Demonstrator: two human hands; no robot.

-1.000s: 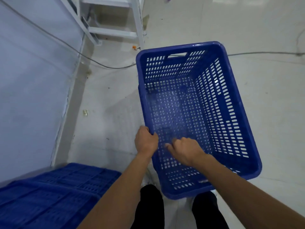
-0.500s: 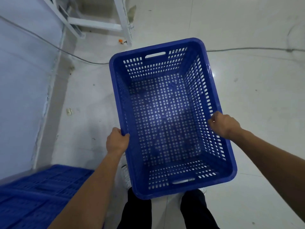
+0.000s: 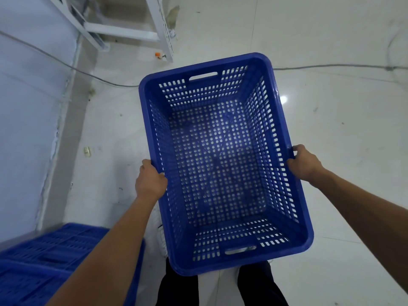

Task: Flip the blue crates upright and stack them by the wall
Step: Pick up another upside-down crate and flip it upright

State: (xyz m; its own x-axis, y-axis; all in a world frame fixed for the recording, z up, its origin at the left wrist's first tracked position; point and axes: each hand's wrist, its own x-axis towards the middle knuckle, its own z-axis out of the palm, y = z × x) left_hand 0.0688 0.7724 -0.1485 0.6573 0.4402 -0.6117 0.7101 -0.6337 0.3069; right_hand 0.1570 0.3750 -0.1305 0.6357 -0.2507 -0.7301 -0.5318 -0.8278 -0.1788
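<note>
Since the earlier frame, crate (image 3: 223, 164) is raised closer, upright. Left hand (image 3: 150, 182) and right hand (image 3: 303, 162) are clamped on long-side rims; long axis points ahead, wall (image 3: 26, 120) lies left.

You see a white metal rack frame (image 3: 160, 29) on the glossy floor (image 3: 331, 151), a grey cable (image 3: 331, 67) trailing across it.

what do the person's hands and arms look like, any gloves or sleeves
Both hands are bare: no gloves, rings or watch show on the left hand or the right hand. Both forearms are uncovered as far as the picture's edge, so any sleeves end out of view. Below, dark trousers cover the legs.
</note>
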